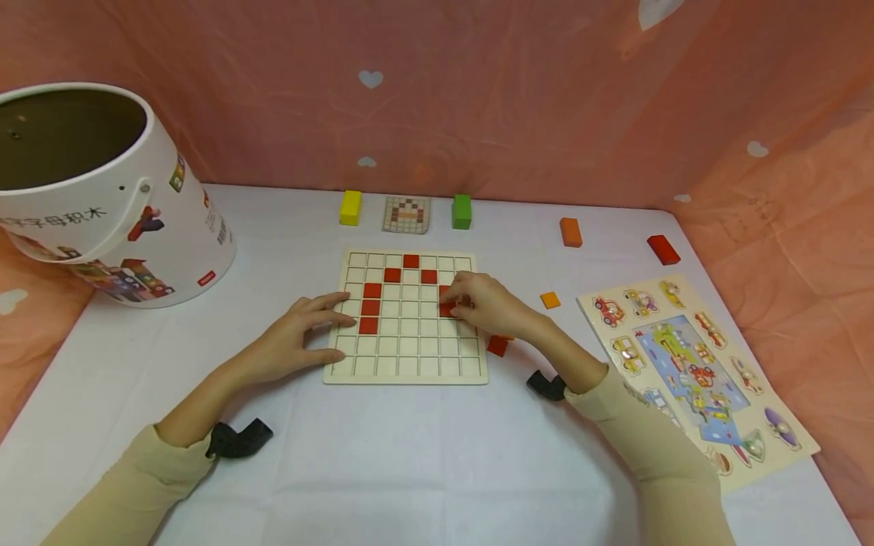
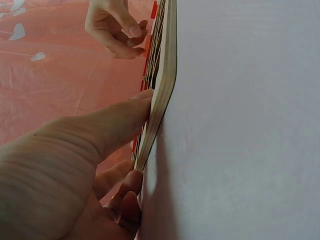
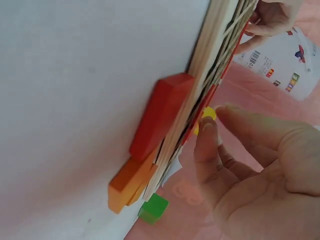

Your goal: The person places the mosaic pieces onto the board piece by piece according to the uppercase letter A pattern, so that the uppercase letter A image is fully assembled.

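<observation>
Left hand (image 1: 290, 345): fingers flat, steadying the grid board (image 1: 407, 365) at its left edge. Right hand (image 1: 481, 303): fingertips pinch a red tile (image 1: 447, 307) over the board's right columns. Tile looks light, stiff, smooth; grip by edges.

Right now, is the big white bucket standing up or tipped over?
Tipped. The white bucket leans toward the camera, so its dark open mouth shows. Nothing can be made out inside.
</observation>
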Demonstrator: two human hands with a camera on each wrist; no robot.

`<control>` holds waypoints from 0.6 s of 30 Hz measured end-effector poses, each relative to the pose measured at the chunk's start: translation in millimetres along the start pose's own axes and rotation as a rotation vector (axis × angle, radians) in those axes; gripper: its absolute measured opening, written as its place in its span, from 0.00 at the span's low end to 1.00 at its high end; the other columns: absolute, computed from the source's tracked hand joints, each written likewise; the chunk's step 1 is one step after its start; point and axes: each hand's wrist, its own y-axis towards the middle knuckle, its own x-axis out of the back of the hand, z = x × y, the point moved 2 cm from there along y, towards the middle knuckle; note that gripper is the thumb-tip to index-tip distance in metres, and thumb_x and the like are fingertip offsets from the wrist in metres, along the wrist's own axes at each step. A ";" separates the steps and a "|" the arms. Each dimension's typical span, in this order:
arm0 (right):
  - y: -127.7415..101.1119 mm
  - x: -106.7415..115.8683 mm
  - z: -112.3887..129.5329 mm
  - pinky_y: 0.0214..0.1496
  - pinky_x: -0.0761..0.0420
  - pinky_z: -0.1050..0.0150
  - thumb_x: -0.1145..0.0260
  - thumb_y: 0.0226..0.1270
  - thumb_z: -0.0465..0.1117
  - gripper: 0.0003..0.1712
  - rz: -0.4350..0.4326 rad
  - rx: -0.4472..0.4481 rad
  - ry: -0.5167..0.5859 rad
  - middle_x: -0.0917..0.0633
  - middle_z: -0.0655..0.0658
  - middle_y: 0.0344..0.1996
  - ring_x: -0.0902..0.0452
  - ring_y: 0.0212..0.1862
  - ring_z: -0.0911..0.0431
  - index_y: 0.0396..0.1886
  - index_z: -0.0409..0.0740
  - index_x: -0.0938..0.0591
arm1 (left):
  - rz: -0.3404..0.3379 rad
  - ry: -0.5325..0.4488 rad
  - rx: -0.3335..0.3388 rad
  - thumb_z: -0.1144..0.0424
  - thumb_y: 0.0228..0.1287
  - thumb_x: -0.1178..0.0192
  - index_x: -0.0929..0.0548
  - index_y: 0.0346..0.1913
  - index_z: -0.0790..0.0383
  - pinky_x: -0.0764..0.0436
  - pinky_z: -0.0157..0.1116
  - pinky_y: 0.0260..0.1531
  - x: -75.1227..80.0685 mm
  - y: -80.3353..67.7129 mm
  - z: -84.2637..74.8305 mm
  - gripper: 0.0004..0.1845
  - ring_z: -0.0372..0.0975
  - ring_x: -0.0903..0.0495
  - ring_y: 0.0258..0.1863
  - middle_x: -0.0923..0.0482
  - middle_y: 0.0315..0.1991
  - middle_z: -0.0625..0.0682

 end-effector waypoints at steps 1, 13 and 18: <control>-2.5 1.2 -0.1 0.45 0.23 0.60 0.35 0.66 0.27 0.13 -0.006 0.009 0.017 0.16 0.44 0.40 0.23 0.43 0.52 0.49 0.34 0.14 | -0.001 0.001 -0.001 0.60 0.58 0.26 0.17 0.58 0.61 0.35 0.57 0.61 0.1 0.0 -0.1 0.25 0.53 0.38 0.65 0.41 0.75 0.60; -63.3 11.5 -25.5 0.45 0.22 0.58 0.29 0.57 0.25 0.14 -0.029 -0.091 0.225 0.16 0.41 0.38 0.21 0.42 0.49 0.45 0.33 0.16 | 0.002 -0.022 -0.002 0.60 0.58 0.27 0.17 0.58 0.62 0.36 0.57 0.62 -1.4 0.5 -2.5 0.25 0.53 0.39 0.66 0.42 0.76 0.60; -73.9 5.1 -28.3 0.45 0.23 0.59 0.26 0.55 0.26 0.16 -0.042 -0.095 0.203 0.16 0.45 0.38 0.23 0.41 0.51 0.44 0.35 0.16 | 0.001 -0.013 0.002 0.60 0.58 0.27 0.17 0.59 0.62 0.36 0.57 0.61 -0.4 -1.1 -2.3 0.25 0.53 0.39 0.66 0.42 0.76 0.60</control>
